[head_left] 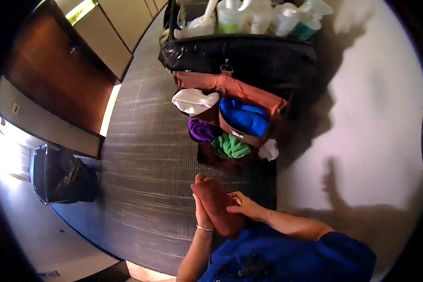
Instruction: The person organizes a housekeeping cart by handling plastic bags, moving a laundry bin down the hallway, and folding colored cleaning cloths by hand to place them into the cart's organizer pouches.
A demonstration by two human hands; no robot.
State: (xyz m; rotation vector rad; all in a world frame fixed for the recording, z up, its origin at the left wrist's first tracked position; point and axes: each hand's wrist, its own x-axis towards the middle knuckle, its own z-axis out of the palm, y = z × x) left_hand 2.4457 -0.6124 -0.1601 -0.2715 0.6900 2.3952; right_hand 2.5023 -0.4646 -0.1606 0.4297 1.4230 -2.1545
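A folded reddish-brown cloth (pixel 216 209) is held close in front of my body. My left hand (pixel 201 211), with a bracelet at its wrist, wraps the cloth's left side; part of its fingers is hidden behind it. My right hand (pixel 245 207) pinches the cloth's right side with the thumb on top. Just beyond my hands hangs a reddish-brown pocket organizer (pixel 256 91). Its pockets hold a white cloth (pixel 195 102), a blue cloth (pixel 245 116), a purple cloth (pixel 202 130) and a green cloth (pixel 231 146).
Above the organizer stands a black cart (pixel 239 57) carrying several bottles (pixel 229 18). Some crumpled white material (pixel 269 150) sticks out at the organizer's lower right. A pale wall (pixel 371 117) runs along the right. Across the carpet (pixel 141 155) are a brown door (pixel 56 70) and a black-lined bin (pixel 63 176).
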